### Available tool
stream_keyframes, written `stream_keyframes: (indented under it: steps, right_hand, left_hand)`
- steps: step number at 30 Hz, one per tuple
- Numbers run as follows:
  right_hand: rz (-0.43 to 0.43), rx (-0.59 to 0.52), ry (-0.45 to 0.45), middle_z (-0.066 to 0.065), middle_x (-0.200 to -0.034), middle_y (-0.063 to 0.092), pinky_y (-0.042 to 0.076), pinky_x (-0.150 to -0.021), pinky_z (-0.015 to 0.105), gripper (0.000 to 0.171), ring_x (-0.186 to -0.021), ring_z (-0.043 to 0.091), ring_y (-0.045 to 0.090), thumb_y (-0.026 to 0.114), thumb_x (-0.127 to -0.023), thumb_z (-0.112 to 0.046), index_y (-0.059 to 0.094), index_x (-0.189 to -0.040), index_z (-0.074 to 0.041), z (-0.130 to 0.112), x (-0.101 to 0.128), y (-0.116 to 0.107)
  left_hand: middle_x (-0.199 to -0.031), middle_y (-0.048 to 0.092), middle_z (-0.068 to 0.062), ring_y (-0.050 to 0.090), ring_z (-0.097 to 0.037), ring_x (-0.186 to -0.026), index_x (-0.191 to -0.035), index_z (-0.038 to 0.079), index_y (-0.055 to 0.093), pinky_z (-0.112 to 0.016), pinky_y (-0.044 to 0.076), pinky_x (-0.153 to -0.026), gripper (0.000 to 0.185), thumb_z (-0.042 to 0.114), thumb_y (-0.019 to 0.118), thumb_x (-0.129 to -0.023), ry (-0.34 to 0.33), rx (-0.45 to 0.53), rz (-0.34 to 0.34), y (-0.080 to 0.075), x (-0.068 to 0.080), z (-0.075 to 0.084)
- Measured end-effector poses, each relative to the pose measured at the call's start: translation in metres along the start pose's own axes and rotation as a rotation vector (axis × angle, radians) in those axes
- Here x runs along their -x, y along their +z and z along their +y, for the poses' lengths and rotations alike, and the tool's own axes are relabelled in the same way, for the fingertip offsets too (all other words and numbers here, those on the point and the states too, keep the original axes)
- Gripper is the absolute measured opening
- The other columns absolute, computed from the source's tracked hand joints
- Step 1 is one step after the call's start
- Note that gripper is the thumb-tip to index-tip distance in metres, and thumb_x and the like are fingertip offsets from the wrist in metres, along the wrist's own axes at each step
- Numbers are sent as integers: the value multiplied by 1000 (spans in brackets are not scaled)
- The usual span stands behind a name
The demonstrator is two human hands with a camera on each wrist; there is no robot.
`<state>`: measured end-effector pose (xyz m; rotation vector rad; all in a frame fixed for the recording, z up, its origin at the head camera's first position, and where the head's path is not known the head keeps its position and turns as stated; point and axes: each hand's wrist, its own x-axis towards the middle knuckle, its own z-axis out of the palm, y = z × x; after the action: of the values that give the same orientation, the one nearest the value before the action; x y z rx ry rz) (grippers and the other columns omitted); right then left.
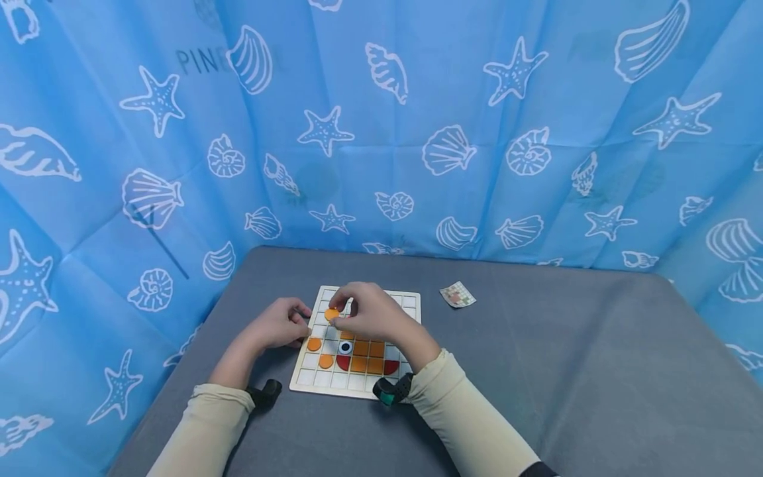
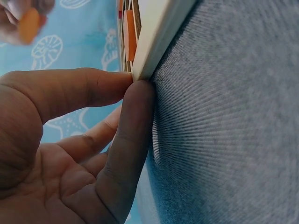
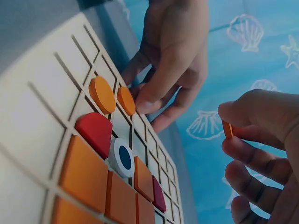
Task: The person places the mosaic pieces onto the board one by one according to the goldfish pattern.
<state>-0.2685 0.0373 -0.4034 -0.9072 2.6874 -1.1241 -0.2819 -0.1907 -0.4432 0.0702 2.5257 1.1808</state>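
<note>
A pale wooden grid board (image 1: pixel 306 378) lies on the table. My left hand (image 1: pixel 277 324) pinches the board's left edge between thumb and fingertip, as the left wrist view shows. Over the board's upper left, my right hand (image 1: pixel 375 311) pinches an orange disc (image 3: pixel 227 129) between thumb and finger, raised above the cells. Two more orange discs, one near the edge (image 1: pixel 314 344) and one below it (image 1: pixel 325 361), sit in left cells. Beside them are a white eye piece with a dark centre (image 3: pixel 123 157), a red rounded piece (image 3: pixel 95 133) and several orange squares (image 3: pixel 84 173). My right hand hides part of the upper cells.
A small card with a coloured grid pattern (image 1: pixel 457 295) lies beyond the board's upper right corner. The grey table (image 1: pixel 566 351) extends to the right. A blue curtain with white shells (image 1: pixel 381 132) hangs behind and to the left.
</note>
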Motion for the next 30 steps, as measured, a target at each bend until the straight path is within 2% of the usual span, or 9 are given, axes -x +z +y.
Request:
stream_keyframes:
  steps: [7, 12, 22, 30]
  right_hand:
    - [-44, 51, 76, -5, -97, 67, 50, -67, 23, 18, -80, 10, 57, 72, -88, -29, 71, -103, -20, 3, -30, 10]
    - [-81, 82, 114, -6, -96, 66, 51, -73, 25, 18, -85, 10, 58, 73, -88, -28, 71, -103, -19, 8, -42, 18]
    - [-128, 107, 171, -7, -89, 63, 51, -72, 27, 20, -82, 12, 58, 75, -86, -28, 71, -102, -18, 15, -51, 28]
    - [-134, 169, 129, -7, -93, 65, 51, -73, 27, 16, -83, 10, 58, 72, -88, -24, 71, -102, -18, 10, -52, 28]
  left_hand:
    - [-88, 61, -13, 63, -21, -71, -116, 1, 58, -34, 59, -62, 34, 6, 66, -83, 1, 2, -7, -2, 0, 0]
    - [-87, 62, -13, 64, -21, -71, -117, 0, 57, -35, 59, -62, 34, 6, 66, -84, -2, 10, -11, -1, 0, 1]
    - [-88, 61, -13, 64, -21, -72, -116, 2, 58, -35, 59, -63, 34, 5, 65, -84, -1, 25, -10, 0, -2, -1]
    - [-88, 61, -13, 64, -22, -72, -116, 2, 58, -35, 59, -62, 34, 6, 66, -83, -10, 30, -6, 0, -3, -2]
